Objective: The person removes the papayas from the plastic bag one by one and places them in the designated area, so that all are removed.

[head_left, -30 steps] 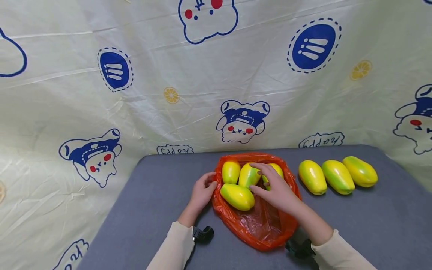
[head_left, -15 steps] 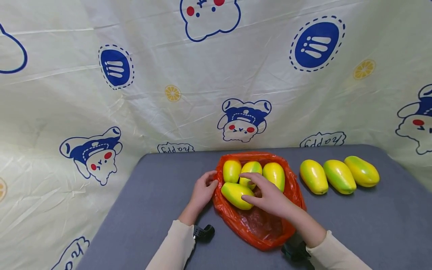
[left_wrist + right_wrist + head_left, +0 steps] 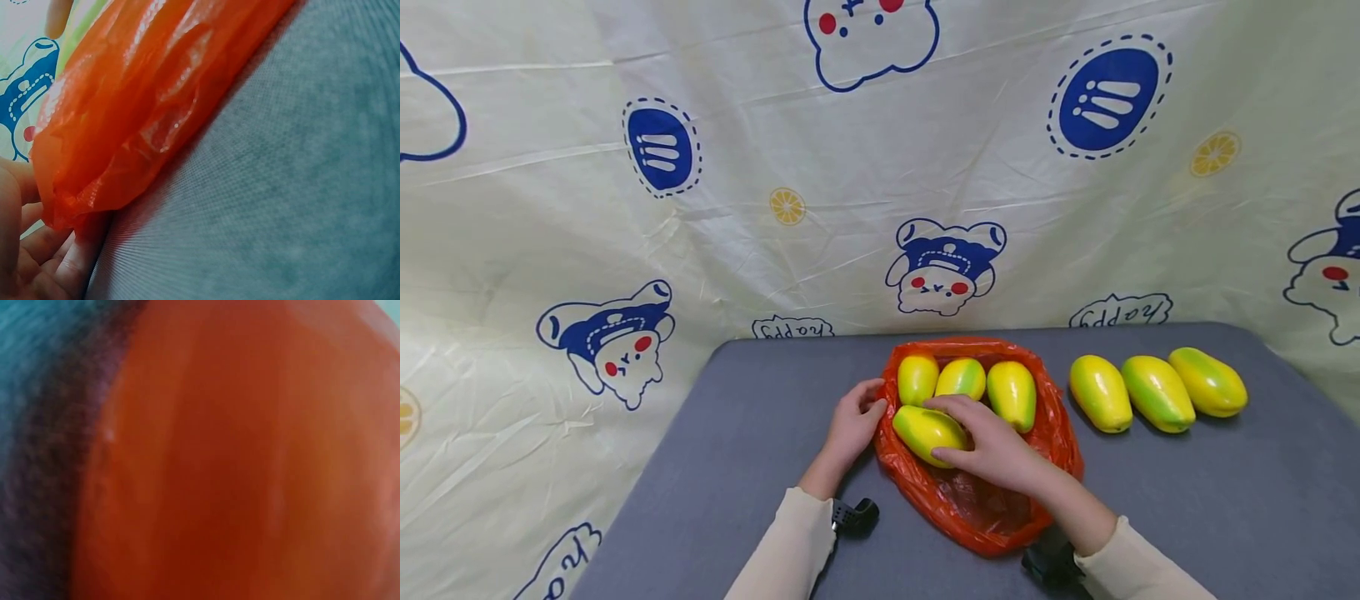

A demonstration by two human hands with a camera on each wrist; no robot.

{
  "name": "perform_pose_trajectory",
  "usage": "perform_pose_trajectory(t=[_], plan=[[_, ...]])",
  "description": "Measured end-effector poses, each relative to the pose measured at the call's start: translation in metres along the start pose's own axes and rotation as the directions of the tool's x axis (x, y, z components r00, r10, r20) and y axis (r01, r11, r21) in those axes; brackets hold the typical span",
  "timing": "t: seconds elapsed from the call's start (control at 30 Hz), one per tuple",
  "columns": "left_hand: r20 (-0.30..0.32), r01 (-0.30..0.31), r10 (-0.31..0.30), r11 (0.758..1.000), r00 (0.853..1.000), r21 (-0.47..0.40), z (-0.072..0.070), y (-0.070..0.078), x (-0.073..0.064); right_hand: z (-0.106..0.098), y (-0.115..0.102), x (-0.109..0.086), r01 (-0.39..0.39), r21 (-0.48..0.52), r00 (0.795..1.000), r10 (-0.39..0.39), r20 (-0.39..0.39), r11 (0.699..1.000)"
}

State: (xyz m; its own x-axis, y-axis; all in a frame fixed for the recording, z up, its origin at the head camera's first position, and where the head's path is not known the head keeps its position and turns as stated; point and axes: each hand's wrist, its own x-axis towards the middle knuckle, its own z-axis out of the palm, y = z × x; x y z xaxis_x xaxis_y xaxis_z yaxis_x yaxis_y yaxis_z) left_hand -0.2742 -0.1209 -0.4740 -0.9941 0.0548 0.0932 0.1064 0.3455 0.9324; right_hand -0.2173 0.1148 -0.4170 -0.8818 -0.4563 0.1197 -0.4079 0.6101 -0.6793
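Note:
A red plastic bag lies wide with its mouth up on the table. Inside it, three yellow-green papayas stand in a back row, and another papaya lies in front of them. My right hand reaches in from the right and grips that front papaya, fingers on its far side and thumb on its near side. At the bag's left rim, my left hand pinches the plastic; the left wrist view shows thumb and fingers about the bag's edge. Blurred red plastic fills the right wrist view.
Three more papayas lie side by side on the grey table, right of the bag. A pale printed cloth hangs behind the table. Black wrist cameras sit at both wrists.
My right hand has moved left and toward me, from above the back row to the front papaya, and closed round it. The back-right papaya is now uncovered. My left hand stays at the rim.

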Motion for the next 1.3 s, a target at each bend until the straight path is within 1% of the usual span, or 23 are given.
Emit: perform_pose_trajectory(t=[0.17,0.3,0.63,0.77,1.13,1.3], plan=[[-0.002,-0.009,0.009,1.000,1.000,0.004,0.000,0.000,0.000,0.004,0.001,0.000,-0.016,-0.016,0.999,0.016,0.028,1.000],[0.000,-0.009,0.009,1.000,1.000,0.000,-0.001,0.000,0.000,0.007,0.002,0.001,-0.031,-0.009,0.999,0.031,0.042,0.999],[-0.001,-0.018,0.018,1.000,1.000,-0.007,0.000,-0.001,-0.001,0.009,0.004,0.000,-0.050,0.021,0.998,0.049,0.044,0.999],[-0.001,-0.012,0.012,1.000,1.000,-0.011,0.001,-0.001,-0.001,0.010,0.005,-0.001,-0.052,0.021,0.998,0.051,0.039,0.998],[0.005,-0.023,0.024,1.000,1.000,-0.015,0.001,0.000,-0.003,0.011,0.005,-0.001,-0.046,0.020,0.998,0.045,0.033,0.999],[0.006,-0.017,0.017,1.000,1.000,-0.020,0.001,0.001,-0.003,0.010,0.004,-0.002,-0.049,0.023,0.998,0.048,0.033,0.999]])
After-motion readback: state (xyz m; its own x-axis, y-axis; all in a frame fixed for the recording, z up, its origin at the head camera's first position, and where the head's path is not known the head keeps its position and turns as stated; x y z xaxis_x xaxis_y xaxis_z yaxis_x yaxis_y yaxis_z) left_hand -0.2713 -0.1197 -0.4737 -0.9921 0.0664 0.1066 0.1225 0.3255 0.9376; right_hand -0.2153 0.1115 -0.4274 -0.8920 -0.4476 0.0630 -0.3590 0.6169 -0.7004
